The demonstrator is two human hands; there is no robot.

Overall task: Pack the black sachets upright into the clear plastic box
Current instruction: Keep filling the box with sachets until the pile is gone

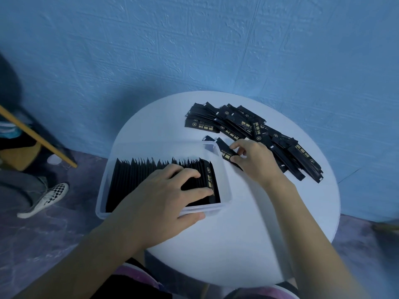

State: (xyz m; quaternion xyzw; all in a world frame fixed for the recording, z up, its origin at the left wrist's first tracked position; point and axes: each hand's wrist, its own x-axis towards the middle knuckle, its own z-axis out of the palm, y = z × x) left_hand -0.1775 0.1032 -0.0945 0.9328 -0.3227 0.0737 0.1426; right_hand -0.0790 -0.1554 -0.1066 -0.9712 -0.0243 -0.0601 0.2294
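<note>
Centre of frame, on a round white table (pixel 248 225): the left hand (pixel 164 190) lies spread across the row of packed sachets (pixel 133 178) standing on edge inside the clear plastic box (pixel 155 147). Its fingers are fairly straight and press down on the row, and the thumb sits against the outside of the near wall. Just right of the box, the right hand (pixel 257 160) pinches one black coffee sachet (pixel 225 151) by its lower end between thumb and fingertips. The printed upper end points toward the box's far right corner; I cannot tell whether the sachet is lifted clear of the table or rests on it. The loose pile of sachets (pixel 259 130) fans across the upper right of the table, well over a dozen of them, so I judge the packing only partly done, with a gap open at the right end of the box. From my remote seat I read these sachets as light, thin and flexible, with slick foil faces that slide over one another. I would take each by a sealed end or across its narrow edges, where it is stiffest, not by the soft middle. The standing row looks ready to topple into the gap if the bracing hand lets go. A blue wall (pixel 194 50) fills the top of the frame; a checkered shoe (pixel 45 199) shows at lower left.
</note>
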